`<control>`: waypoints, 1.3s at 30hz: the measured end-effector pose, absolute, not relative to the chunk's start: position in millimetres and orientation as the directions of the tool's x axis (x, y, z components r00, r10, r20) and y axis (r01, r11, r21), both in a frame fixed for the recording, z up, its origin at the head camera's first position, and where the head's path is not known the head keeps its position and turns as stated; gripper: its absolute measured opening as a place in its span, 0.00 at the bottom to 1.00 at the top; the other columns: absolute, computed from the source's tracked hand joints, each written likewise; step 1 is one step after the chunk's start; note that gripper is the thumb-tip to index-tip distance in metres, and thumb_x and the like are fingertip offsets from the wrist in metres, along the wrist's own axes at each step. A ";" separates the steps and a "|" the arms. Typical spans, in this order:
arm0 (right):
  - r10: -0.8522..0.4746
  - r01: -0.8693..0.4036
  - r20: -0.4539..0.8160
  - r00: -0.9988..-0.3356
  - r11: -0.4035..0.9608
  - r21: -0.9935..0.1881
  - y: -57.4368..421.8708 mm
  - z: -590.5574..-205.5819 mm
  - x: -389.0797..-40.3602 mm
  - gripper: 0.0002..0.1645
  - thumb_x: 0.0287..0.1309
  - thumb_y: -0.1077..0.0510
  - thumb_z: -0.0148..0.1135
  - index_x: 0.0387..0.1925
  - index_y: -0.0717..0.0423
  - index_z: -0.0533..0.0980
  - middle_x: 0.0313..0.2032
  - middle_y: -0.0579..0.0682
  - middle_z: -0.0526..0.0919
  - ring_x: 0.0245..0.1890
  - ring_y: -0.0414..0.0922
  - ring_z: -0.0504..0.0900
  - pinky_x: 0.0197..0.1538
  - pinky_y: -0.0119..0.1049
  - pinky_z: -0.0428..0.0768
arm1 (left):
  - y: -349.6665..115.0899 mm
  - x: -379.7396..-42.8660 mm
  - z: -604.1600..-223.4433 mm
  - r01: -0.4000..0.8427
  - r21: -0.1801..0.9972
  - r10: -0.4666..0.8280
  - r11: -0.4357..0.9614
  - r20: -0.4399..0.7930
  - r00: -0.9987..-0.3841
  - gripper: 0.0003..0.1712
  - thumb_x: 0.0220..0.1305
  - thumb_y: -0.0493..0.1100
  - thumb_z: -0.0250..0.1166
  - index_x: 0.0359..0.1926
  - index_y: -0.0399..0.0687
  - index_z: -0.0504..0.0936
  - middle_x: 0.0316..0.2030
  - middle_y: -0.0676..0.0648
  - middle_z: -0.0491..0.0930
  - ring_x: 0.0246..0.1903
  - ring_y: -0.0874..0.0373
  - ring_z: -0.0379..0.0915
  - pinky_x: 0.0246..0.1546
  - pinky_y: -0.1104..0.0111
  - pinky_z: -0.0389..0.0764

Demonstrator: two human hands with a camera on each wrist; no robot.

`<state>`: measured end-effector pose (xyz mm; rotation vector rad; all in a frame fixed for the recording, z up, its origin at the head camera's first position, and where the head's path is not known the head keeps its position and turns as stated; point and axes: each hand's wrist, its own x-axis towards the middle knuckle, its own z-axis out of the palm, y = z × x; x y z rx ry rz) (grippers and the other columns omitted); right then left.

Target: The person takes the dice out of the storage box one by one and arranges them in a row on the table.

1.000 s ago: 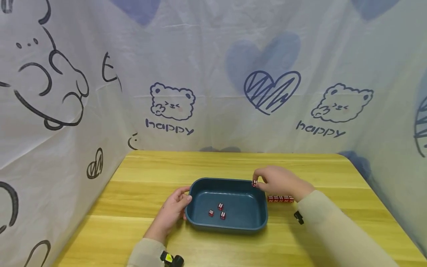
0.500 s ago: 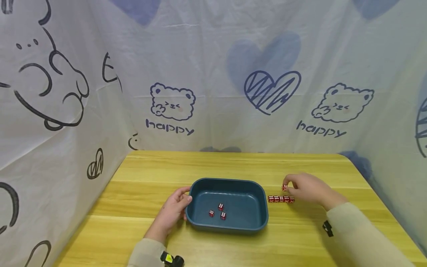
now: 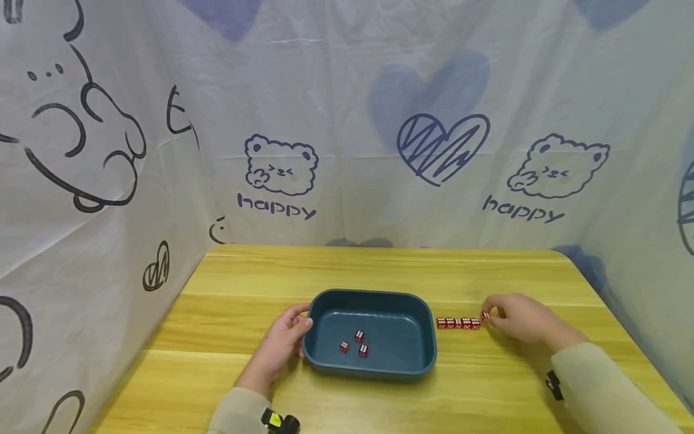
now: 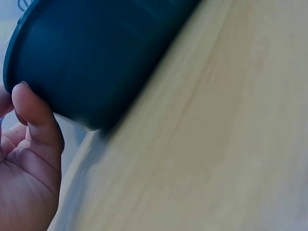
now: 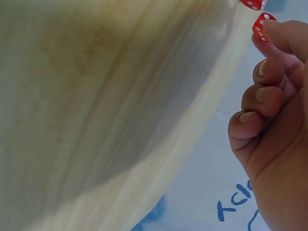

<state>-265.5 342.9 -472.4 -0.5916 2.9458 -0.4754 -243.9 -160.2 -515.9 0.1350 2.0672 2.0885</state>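
Observation:
My right hand [image 3: 523, 314] pinches a red die [image 3: 485, 316] between thumb and forefinger, just off the right end of a row of several red dice [image 3: 458, 323]. In the right wrist view the pinched die [image 5: 263, 26] shows white pips, and the other fingers are curled into the palm. A dark blue-green tray [image 3: 423, 337] stands left of the row, with three red dice [image 3: 359, 336] lying loose on its floor. At the tray's left end my left hand [image 3: 279, 337] grips the rim, the thumb against it; some of its fingers are hidden.
All of this is on a yellow wood-grain table [image 3: 244, 283]. White cloth [image 3: 347, 120] printed with hearts and bears hangs behind the table and along both sides. Small dark devices [image 3: 281, 422] are worn at both wrists.
My right hand has carried its die from above the tray's back right corner rightward and down to the row's right end. The left hand and the tray have stayed put.

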 end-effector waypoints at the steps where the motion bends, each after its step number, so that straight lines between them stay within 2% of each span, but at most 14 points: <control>1: -0.396 -0.363 -0.041 -0.917 0.874 -0.323 343.8 -474.0 -265.4 0.06 0.65 0.58 0.64 0.42 0.43 0.81 0.23 0.41 0.71 0.21 0.40 0.67 0.27 0.37 0.68 | -160.2 -243.9 -515.9 -0.077 0.997 0.206 -0.002 -0.075 -0.976 0.24 0.77 0.40 0.56 0.70 0.42 0.67 0.41 0.37 0.74 0.22 0.58 0.68 0.22 0.71 0.74; 12: -0.394 -0.350 -0.069 -0.917 0.874 -0.338 340.6 -481.0 -266.1 0.07 0.62 0.57 0.66 0.41 0.43 0.80 0.27 0.40 0.75 0.26 0.41 0.70 0.33 0.42 0.72 | -159.9 -243.7 -515.5 -0.081 0.997 0.199 0.000 -0.079 -0.977 0.24 0.77 0.41 0.56 0.70 0.43 0.68 0.40 0.39 0.73 0.22 0.57 0.68 0.22 0.71 0.74; 19: -0.390 -0.340 -0.092 -0.916 0.878 -0.337 338.9 -483.1 -268.0 0.08 0.60 0.58 0.67 0.42 0.45 0.80 0.30 0.39 0.77 0.28 0.41 0.72 0.34 0.43 0.74 | -159.8 -243.2 -516.1 -0.078 0.997 0.198 0.008 -0.078 -0.977 0.24 0.77 0.42 0.57 0.70 0.44 0.68 0.42 0.36 0.74 0.23 0.57 0.68 0.23 0.71 0.75; 32: -0.370 -0.322 -0.087 -0.925 0.884 -0.338 338.8 -484.6 -267.8 0.09 0.60 0.58 0.67 0.42 0.44 0.80 0.27 0.41 0.74 0.27 0.42 0.70 0.33 0.41 0.71 | -160.1 -244.0 -516.3 -0.077 0.997 0.199 -0.001 -0.076 -0.977 0.24 0.77 0.41 0.56 0.70 0.43 0.68 0.41 0.38 0.73 0.22 0.57 0.68 0.22 0.71 0.74; 39: -0.370 -0.323 -0.074 -0.926 0.878 -0.352 337.0 -479.0 -267.7 0.09 0.61 0.58 0.67 0.44 0.46 0.81 0.25 0.42 0.73 0.23 0.41 0.70 0.29 0.38 0.70 | -159.7 -243.7 -516.7 -0.073 0.997 0.184 0.012 -0.074 -0.980 0.23 0.78 0.40 0.55 0.70 0.44 0.69 0.41 0.37 0.74 0.22 0.56 0.68 0.22 0.71 0.75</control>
